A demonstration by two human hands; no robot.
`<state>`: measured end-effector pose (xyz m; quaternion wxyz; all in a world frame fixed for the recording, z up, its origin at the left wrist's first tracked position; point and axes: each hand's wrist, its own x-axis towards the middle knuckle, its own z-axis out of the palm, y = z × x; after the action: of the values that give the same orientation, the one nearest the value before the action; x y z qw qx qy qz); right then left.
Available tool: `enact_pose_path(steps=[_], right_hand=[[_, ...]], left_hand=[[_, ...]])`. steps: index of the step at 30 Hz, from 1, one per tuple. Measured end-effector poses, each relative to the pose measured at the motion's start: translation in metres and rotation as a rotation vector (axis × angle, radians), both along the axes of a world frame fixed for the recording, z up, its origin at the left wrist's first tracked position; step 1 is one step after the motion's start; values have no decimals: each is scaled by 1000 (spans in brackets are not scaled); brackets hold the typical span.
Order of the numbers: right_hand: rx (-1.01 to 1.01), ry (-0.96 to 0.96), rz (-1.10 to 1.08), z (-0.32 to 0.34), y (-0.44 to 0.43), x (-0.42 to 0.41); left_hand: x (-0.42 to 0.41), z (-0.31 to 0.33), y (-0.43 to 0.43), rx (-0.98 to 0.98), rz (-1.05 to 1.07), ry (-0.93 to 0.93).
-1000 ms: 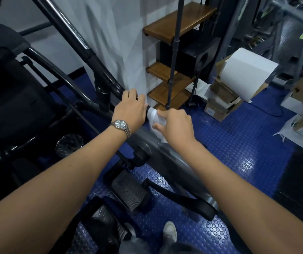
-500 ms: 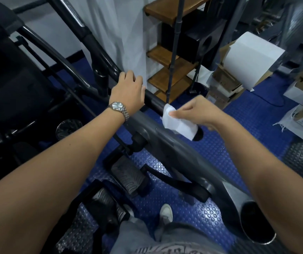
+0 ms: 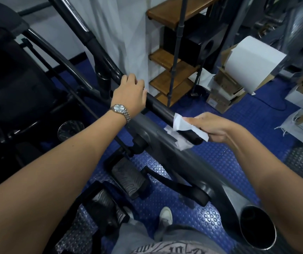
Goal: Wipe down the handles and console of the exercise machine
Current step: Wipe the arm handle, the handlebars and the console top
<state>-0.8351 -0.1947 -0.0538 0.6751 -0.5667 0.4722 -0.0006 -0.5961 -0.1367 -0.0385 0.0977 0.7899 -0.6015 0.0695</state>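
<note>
Feet: one white shoe (image 3: 165,215) on the blue studded floor (image 3: 238,114), beside the black pedals (image 3: 128,178).
Right hand: right hand (image 3: 214,126), its grip pinching a white wipe (image 3: 182,128) draped over the free end of the black handle (image 3: 165,111).
Left hand: left hand (image 3: 130,94), grip curled over the same handle farther up; silver watch (image 3: 119,109) on the wrist.
Beyond: wooden shelf (image 3: 169,59), cardboard boxes (image 3: 225,92).

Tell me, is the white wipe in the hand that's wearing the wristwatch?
No, the white wipe is pinched in the right hand at the handle's end, while the wristwatch sits on the left hand.
</note>
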Motion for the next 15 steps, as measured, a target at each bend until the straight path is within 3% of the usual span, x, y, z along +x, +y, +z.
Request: enact_pose_path(steps=[9,15], right_hand=[[-269,77,-30,15,-15,94],[-251,121,94,11,-15,44]], left_hand=[[-1,-9,4,-42,-8,76],[-7,-17,13,-110,-23,168]])
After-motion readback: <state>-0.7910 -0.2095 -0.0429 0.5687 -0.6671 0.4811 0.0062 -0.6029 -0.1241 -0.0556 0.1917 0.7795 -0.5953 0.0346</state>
